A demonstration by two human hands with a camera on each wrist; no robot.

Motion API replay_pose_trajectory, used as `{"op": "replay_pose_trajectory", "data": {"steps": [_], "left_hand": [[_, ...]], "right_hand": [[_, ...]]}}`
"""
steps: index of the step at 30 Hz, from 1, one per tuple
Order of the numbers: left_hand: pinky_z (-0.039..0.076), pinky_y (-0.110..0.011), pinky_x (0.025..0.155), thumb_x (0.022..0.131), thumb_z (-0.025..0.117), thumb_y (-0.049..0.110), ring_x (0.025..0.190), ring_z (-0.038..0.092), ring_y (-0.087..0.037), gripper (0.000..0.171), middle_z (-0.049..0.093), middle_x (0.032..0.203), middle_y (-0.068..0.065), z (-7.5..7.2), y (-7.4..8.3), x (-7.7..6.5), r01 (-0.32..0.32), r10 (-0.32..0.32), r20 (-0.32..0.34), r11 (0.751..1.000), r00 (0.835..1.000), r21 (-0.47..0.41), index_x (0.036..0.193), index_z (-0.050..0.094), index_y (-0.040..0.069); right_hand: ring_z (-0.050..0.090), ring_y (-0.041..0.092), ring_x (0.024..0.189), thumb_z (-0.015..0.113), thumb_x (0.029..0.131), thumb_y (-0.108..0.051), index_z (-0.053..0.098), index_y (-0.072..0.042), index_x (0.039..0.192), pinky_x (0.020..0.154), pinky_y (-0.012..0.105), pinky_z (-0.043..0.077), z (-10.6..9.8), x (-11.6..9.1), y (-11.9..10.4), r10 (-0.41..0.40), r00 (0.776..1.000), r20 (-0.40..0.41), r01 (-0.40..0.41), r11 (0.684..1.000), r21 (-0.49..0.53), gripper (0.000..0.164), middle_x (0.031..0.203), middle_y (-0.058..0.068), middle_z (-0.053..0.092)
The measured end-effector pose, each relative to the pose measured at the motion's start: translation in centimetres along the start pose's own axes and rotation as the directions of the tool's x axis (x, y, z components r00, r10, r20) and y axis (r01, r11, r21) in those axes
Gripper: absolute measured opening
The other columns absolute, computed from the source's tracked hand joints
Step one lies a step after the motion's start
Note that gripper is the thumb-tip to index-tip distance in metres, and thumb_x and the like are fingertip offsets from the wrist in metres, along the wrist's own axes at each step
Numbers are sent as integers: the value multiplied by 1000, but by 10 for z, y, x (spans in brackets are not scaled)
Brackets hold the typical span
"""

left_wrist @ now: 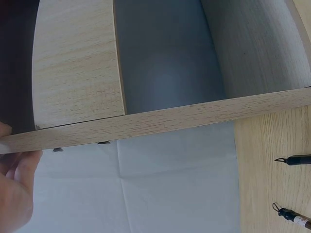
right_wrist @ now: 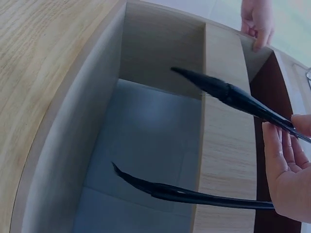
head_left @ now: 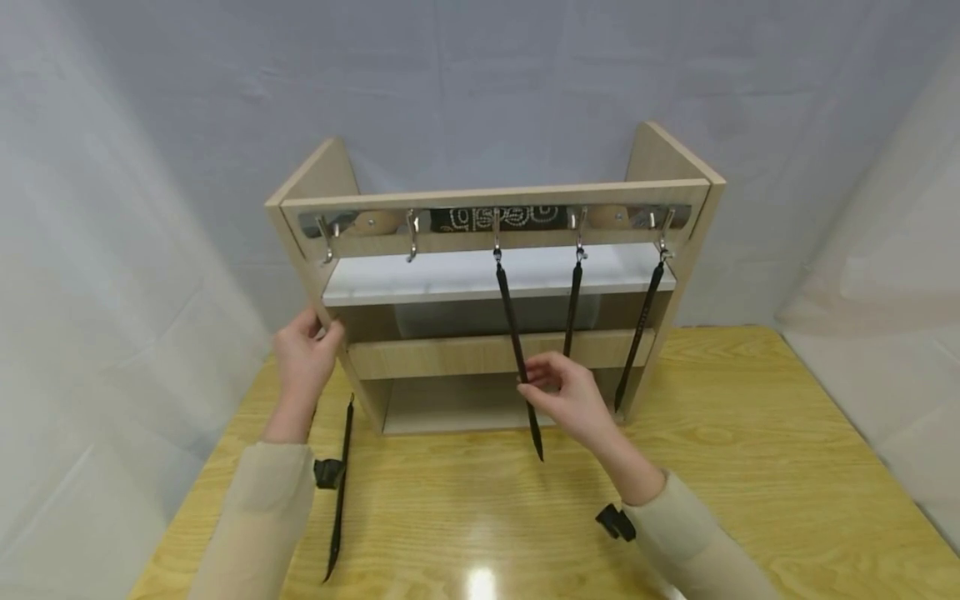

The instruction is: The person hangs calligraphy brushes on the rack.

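A black writing brush (head_left: 513,321) hangs tip down by its cord loop from the middle hook (head_left: 497,229) of a metal rail. My right hand (head_left: 566,400) holds its lower handle between thumb and fingers. In the right wrist view that brush (right_wrist: 228,94) slants out from the fingers, bristles uppermost. Two more brushes hang to the right, a nearer brush (head_left: 573,304) partly hidden by the right hand and an outer brush (head_left: 641,333). On the left, my left hand (head_left: 303,354) grips the front edge of the side panel (left_wrist: 160,121) of a wooden shelf.
The two left hooks, a far hook (head_left: 324,237) and an inner hook (head_left: 412,236), carry nothing. On the table (head_left: 450,517) left of the shelf lies a brush (head_left: 341,492); the left wrist view shows another brush (left_wrist: 294,217) beside it. Pale cloth (head_left: 480,92) hangs behind.
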State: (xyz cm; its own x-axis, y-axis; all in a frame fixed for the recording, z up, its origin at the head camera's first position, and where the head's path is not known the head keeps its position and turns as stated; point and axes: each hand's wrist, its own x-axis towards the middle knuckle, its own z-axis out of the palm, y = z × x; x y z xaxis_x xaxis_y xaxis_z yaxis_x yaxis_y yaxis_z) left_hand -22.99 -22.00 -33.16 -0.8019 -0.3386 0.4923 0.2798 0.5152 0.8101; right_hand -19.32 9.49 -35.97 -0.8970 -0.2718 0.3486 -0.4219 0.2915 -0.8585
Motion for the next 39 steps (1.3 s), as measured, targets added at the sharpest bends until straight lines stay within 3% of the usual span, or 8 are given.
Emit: {"op": "replay_pose_trajectory", "data": {"steps": [8, 17, 25, 34, 39], "left_hand": [[48, -36, 79, 77, 51, -1, 100, 56, -27, 11, 63, 87, -23, 0, 0, 0, -10, 10, -4, 1000, 1000, 15, 72, 57, -8], [49, -38, 77, 77, 51, 0, 97, 58, -24, 12, 63, 81, -21, 1, 0, -1, -33, 34, -16, 999, 999, 36, 66, 53, -5], [50, -27, 71, 76, 52, 0, 94, 59, -23, 15, 63, 75, -21, 1, -2, 0, -44, 46, -31, 997, 998, 60, 62, 48, -4], [48, -38, 79, 76, 51, -3, 99, 57, -28, 10, 63, 85, -23, 1, -1, 0, -52, 52, -15, 999, 999, 15, 69, 55, -8], [48, -38, 77, 75, 52, -2, 97, 57, -28, 9, 64, 86, -23, 1, -2, 1, -57, 58, -21, 998, 998, 29, 69, 56, -8]], "right_hand": [[58, 23, 83, 64, 76, 0, 57, 5, 102, 73, 28, 50, 12, 11, 11, 15, 999, -33, -14, 1000, 26, 27, 91, 12, 61], [59, 22, 81, 63, 78, 0, 57, 4, 100, 68, 24, 51, 28, 21, 21, -27, 995, -98, 31, 998, 48, 23, 89, 12, 61], [60, 26, 81, 62, 78, 2, 58, 7, 98, 69, 26, 51, 35, 29, 25, -56, 988, -141, 65, 996, 59, 21, 89, 16, 62], [59, 31, 81, 58, 79, 8, 55, 12, 95, 69, 32, 52, 33, 24, -9, -93, 986, -137, 99, 994, 37, 17, 88, 22, 60], [59, 32, 81, 58, 78, 8, 55, 12, 94, 69, 33, 52, 33, 24, -12, -90, 985, -146, 95, 995, 28, 16, 88, 22, 60]]}}
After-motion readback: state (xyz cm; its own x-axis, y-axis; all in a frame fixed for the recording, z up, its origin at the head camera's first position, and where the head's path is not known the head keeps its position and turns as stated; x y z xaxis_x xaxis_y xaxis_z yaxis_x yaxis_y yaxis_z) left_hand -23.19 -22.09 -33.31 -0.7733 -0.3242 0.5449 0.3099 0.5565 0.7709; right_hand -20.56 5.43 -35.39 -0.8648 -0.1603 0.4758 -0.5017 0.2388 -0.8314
